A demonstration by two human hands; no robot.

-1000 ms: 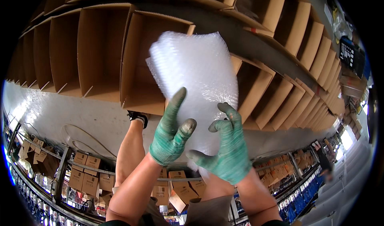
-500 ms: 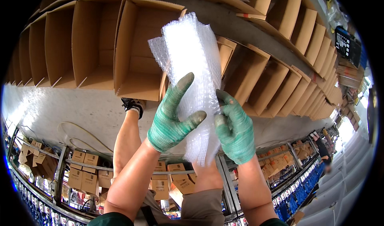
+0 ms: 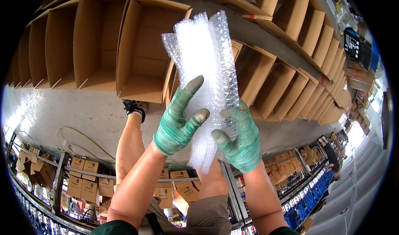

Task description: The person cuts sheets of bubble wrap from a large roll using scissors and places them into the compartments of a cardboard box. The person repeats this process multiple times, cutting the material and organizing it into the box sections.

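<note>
Left hand [image 3: 179, 120] and right hand [image 3: 239, 139], both in green gloves, closed on a folded sheet of bubble wrap [image 3: 205, 73], gripped at mid-height between thumbs and fingers. Wrap held upright above bare legs, in front of a row of open cardboard boxes [image 3: 137, 56] on a concrete floor [image 3: 62, 114].

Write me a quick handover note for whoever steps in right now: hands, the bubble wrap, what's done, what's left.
Left hand, green glove: grips the bubble wrap sheet from the left, thumb on front.
Right hand, green glove: grips its right edge.
Sheet: folded narrow lengthwise, held upright in the air above the open cardboard boxes lined up on the floor.
Done: wrap partly folded.
Left: wrap is not yet in any box.
</note>
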